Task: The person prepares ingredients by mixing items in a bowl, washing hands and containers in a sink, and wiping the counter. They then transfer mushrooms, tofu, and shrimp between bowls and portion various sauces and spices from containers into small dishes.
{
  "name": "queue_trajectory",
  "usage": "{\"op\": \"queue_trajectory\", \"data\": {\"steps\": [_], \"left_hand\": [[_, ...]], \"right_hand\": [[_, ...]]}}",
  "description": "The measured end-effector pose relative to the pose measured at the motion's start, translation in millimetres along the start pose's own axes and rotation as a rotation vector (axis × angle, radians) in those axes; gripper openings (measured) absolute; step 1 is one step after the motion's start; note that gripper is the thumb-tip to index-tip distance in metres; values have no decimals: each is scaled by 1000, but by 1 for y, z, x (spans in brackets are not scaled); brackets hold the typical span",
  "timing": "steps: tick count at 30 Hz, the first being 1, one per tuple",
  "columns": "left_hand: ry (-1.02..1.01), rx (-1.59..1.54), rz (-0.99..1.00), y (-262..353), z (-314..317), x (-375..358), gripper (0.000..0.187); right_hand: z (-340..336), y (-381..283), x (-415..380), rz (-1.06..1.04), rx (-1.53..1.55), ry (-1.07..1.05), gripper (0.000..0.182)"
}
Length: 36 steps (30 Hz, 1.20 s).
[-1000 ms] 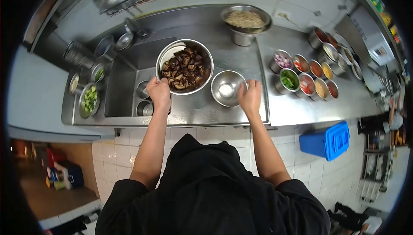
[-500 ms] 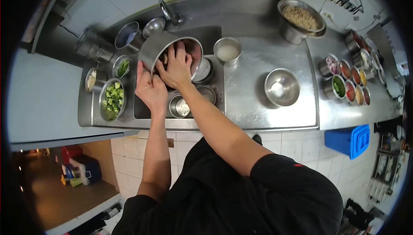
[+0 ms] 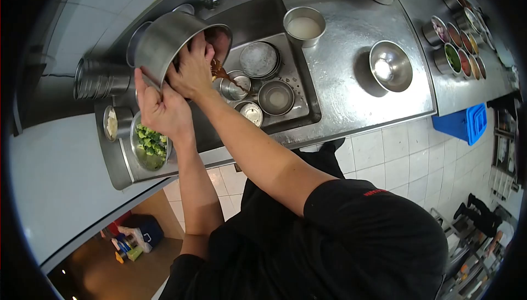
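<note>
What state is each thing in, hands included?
Large pot, tilted over the sink, brown liquid running out
Left hand, gripping the large pot
Right hand, fingers spread at the pot's mouth
Shiny bowl, upright, empty
Counter pot, upright, holding whitish liquid
Bowl beside the sink, holding chopped greens
Blue bin, lid on

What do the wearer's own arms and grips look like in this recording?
The left grip and right grip are ungloved, with five-fingered human shapes. The forearms are bare below short black sleeves. The right sleeve carries small red lettering, too small to read reliably. No cables show.
</note>
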<state>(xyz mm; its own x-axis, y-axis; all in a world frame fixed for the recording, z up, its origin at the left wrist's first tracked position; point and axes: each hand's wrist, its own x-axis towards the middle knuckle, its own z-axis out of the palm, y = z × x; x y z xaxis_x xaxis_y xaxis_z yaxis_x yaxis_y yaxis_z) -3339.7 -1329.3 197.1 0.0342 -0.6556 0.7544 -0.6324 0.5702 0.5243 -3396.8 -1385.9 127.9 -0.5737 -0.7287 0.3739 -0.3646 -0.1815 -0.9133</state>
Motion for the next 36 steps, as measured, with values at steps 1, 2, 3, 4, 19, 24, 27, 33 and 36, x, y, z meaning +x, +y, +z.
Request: {"op": "queue_trajectory", "data": {"steps": [1,2,3,4,19,24,27,33,36], "left_hand": [[-12,-10,-1,0,1,2,33],[2,-22,34,-3,1,5,34],[10,-28,49,-5,2,5,36],[17,-34,63,-7,2,6,38],[59,-104,94,24,2,19,39],[47,-105,71,31,0,18,38],[57,-107,83,36,2,19,36],[73,-74,134,41,0,19,32],[64,-73,109,43,-2,17,33]], "right_hand": [[0,-2,2,-24,3,21,75],[0,-3,4,-22,28,25,73],[-1,-5,5,-19,23,28,73],[0,-5,7,-30,31,41,72],[-3,-19,15,-56,60,93,58],[-7,-24,15,-54,84,102,55],[-10,-26,16,-67,103,140,52],[-12,-28,17,-52,258,100,52],[-19,-35,16,-31,222,74,55]]}}
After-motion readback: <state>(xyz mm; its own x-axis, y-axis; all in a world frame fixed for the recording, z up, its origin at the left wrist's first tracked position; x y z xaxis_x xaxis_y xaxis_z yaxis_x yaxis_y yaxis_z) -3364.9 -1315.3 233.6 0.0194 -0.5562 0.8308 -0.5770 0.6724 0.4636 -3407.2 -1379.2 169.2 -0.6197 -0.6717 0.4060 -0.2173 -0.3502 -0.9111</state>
